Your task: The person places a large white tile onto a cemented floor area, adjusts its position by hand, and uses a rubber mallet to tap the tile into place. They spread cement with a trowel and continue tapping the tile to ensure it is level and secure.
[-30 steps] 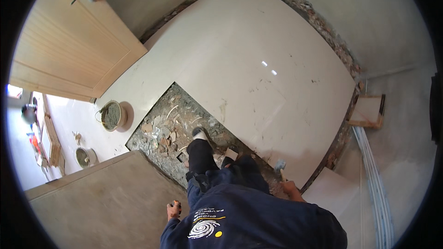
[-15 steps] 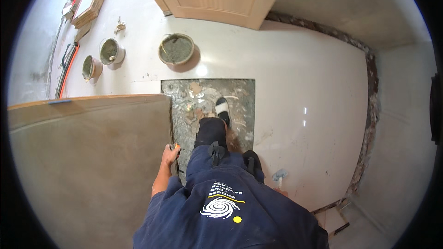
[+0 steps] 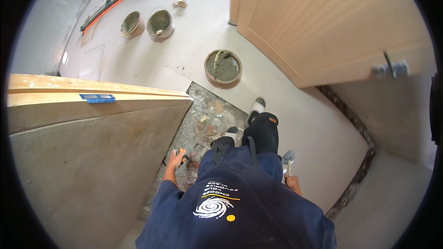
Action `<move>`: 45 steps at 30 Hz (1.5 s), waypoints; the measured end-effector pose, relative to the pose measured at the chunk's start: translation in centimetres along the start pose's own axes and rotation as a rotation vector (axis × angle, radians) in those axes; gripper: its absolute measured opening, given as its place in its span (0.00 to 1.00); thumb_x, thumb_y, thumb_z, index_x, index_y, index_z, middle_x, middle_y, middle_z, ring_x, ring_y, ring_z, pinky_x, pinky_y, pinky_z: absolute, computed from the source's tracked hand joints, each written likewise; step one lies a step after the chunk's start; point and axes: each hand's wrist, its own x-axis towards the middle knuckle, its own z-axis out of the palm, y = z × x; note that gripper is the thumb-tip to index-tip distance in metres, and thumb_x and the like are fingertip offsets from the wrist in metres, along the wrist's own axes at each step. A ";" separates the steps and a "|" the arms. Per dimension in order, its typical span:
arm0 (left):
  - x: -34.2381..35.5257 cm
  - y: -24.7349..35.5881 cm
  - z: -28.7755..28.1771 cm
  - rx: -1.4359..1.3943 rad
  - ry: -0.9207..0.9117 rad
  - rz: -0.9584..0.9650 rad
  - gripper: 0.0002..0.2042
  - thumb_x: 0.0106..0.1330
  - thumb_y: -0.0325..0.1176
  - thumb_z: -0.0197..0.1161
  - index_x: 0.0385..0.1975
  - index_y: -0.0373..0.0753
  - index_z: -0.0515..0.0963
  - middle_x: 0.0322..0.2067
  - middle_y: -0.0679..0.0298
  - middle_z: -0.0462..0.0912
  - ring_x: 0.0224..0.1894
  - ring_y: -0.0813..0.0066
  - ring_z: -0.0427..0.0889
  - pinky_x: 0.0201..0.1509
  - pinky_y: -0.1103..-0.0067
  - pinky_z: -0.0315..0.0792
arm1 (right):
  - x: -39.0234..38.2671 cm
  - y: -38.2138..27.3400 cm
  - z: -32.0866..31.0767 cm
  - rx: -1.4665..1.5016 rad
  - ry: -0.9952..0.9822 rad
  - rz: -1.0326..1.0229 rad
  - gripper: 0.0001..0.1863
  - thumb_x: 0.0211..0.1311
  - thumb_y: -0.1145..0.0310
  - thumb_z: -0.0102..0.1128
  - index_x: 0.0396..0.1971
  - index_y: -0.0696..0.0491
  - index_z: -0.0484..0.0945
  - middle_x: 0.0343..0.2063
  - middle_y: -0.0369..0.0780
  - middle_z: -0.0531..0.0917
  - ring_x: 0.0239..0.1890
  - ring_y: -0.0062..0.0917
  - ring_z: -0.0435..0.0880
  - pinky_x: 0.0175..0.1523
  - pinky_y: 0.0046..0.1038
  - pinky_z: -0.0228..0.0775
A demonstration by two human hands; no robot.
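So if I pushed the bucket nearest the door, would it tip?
The bucket would probably feel heavy for its size, since grey mix fills much of it. It stands upright on a flat floor, so a small nudge likely wouldn't tip it. The floor looks smooth, so it might slide a little.

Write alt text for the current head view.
A person stands at a rubble-strewn patch in pale flooring, left hand holding an orange-and-black item, right hand a grey-headed tool. Three buckets stand ahead.
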 end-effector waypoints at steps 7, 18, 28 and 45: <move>-0.1 7.1 3.7 -0.221 0.064 -0.213 0.43 0.53 0.53 0.63 0.64 0.27 0.61 0.61 0.39 0.67 0.64 0.50 0.67 0.65 0.68 0.62 | 13.7 -13.7 -4.7 -0.236 -0.133 -0.174 0.23 0.56 0.57 0.65 0.22 0.67 0.79 0.18 0.46 0.80 0.19 0.32 0.79 0.27 0.37 0.69; -2.0 31.0 4.2 -0.367 0.262 -0.350 0.40 0.56 0.55 0.61 0.64 0.35 0.62 0.60 0.45 0.69 0.63 0.50 0.69 0.64 0.64 0.63 | 18.4 -56.6 -11.3 -0.742 -0.208 -0.578 0.25 0.60 0.54 0.60 0.20 0.65 0.80 0.16 0.49 0.81 0.24 0.37 0.84 0.33 0.36 0.72; 5.4 32.7 5.4 -1.026 0.246 -0.580 0.41 0.59 0.57 0.60 0.65 0.33 0.60 0.60 0.45 0.69 0.59 0.53 0.72 0.59 0.63 0.67 | 14.3 -82.6 0.4 -0.681 -0.342 -0.889 0.26 0.59 0.50 0.63 0.17 0.61 0.77 0.13 0.42 0.77 0.18 0.28 0.78 0.27 0.33 0.69; 18.5 37.4 -30.5 -1.472 0.441 -0.441 0.30 0.60 0.52 0.61 0.52 0.32 0.70 0.35 0.61 0.80 0.33 0.75 0.80 0.37 0.79 0.76 | -5.2 -114.8 26.5 -1.377 -0.282 -0.786 0.20 0.54 0.56 0.66 0.26 0.62 0.80 0.18 0.39 0.79 0.19 0.24 0.79 0.24 0.30 0.70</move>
